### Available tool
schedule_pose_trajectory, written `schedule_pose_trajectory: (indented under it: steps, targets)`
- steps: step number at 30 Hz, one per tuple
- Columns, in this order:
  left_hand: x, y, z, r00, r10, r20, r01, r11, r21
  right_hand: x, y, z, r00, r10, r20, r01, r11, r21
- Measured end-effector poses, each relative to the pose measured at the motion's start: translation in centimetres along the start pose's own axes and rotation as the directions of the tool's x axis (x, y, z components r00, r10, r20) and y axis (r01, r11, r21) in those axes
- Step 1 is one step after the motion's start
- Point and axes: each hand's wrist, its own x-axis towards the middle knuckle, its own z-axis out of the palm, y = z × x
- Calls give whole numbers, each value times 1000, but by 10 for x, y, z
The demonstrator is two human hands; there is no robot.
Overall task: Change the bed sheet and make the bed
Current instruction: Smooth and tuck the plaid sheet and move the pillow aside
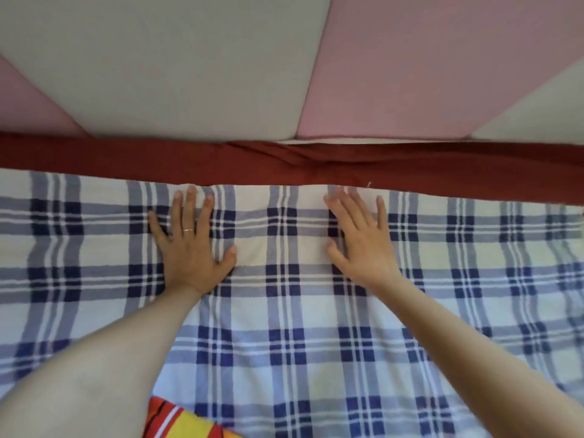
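Note:
A blue and white checked bed sheet (284, 327) lies spread over the bed and fills the lower part of the view. Its far edge runs along a dark red strip of bedding (126, 156) at the head of the bed. My left hand (192, 248) lies flat on the sheet near that edge, fingers spread, a ring on one finger. My right hand (360, 238) lies flat beside it, palm down, fingers apart. Neither hand grips the cloth. Both forearms reach in from the bottom of the frame.
A padded headboard (189, 64) with grey and pink panels stands right behind the red strip. A red, yellow and orange striped cloth (180, 422) shows at the bottom edge under my left forearm. The red strip is creased near the middle.

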Motion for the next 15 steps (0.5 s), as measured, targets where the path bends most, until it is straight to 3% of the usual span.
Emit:
schedule_pose_trajectory:
  steps: [3, 5, 8, 10, 12, 15]
  targets:
    - [2, 0, -1, 1000, 6, -13, -6, 1000, -7, -3, 55, -3, 987, -67, 144, 93, 978, -186]
    - [4, -3, 0, 1000, 13, -24, -14, 1000, -27, -1, 73, -9, 988, 18, 152, 23, 964, -263]
    - [3, -3, 0, 999, 31, -37, -32, 999, -33, -22, 64, -9, 969, 218, 118, -198, 967, -163]
    - [2, -2, 0, 1000, 22, -1, -22, 999, -43, -44, 45, -2, 976, 179, 123, -171, 982, -75]
    - [2, 0, -4, 1000, 11, -8, -11, 999, -30, -56, 38, 3, 983, 114, 141, -103, 992, -77]
    - [-1, 0, -2, 1000, 12, 13, -12, 1000, -13, -56, 39, 14, 985, 123, 118, -114, 990, -83]
